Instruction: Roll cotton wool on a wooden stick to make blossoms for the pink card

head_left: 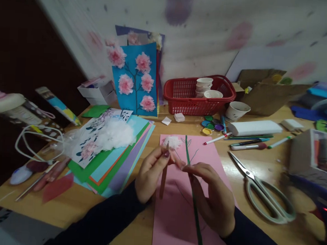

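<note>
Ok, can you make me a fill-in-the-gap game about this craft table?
1. The left hand holds a thin stick over the ___ sheet of paper.
2. The white cups sit inside a ___ basket.
3. The scissors lie to the ___ of the right hand.

Missing words: pink; red; right

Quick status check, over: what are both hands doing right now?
Left hand grips a pencil, fingers shut. Right hand pinches at the white tissue flower over pink paper. Scissors lie clear, right.
</note>
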Motion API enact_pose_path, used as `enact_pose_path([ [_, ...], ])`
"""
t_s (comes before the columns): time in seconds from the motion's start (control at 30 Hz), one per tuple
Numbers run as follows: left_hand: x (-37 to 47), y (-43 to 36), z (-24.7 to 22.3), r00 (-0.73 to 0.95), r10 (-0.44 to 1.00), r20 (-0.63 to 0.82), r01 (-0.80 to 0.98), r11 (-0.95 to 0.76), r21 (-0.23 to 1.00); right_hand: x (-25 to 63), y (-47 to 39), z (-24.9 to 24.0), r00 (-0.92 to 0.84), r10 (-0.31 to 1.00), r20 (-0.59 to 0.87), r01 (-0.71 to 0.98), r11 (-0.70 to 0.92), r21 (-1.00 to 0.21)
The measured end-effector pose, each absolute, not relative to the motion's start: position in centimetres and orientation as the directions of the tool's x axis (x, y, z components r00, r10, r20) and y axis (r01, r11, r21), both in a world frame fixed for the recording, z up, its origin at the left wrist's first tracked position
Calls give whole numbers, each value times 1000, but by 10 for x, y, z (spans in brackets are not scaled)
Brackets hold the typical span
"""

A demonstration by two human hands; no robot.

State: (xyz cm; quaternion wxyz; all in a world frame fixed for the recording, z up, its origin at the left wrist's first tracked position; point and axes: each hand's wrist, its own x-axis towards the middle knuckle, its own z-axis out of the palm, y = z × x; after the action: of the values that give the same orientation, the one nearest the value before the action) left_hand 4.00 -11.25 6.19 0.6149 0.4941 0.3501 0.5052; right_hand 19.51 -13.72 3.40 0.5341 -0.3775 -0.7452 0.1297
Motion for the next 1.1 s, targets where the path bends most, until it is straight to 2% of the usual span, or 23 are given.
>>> enact_pose_path([
  [0.1, 30, -112, 69, 343, 938, 41, 39, -58, 998, 201, -134, 38, -111, 762, 638, 390, 624, -677],
  [0.2, 27, -115, 78, 464, 883, 69, 308, -234, 922, 206, -131, 42, -193, 760, 620, 467, 627, -623],
  [0.3, 30, -120, 83, 515, 848, 125, 433, -383, 816, 207, -127, 45, -278, 725, 631, 498, 670, -550],
  [0.53, 36, -126, 84, 544, 821, 173, 597, -523, 608, 208, -127, 44, -288, 758, 586, 510, 639, -576],
  [0.67, 38, -131, 79, 533, 801, 271, 675, -596, 434, 207, -129, 45, -315, 767, 559, 487, 636, -598],
  [0.77, 41, -135, 77, 542, 770, 336, 688, -637, 349, 206, -129, 46, -325, 770, 549, 469, 635, -614],
  [1.0, 40, -139, 78, 523, 796, 304, 728, -603, 325, 212, -126, 47, -449, 751, 484, 544, 660, -518],
  [1.1, 40, -139, 76, 530, 809, 254, 734, -587, 340, 212, -125, 47, -480, 720, 500, 569, 690, -447],
])
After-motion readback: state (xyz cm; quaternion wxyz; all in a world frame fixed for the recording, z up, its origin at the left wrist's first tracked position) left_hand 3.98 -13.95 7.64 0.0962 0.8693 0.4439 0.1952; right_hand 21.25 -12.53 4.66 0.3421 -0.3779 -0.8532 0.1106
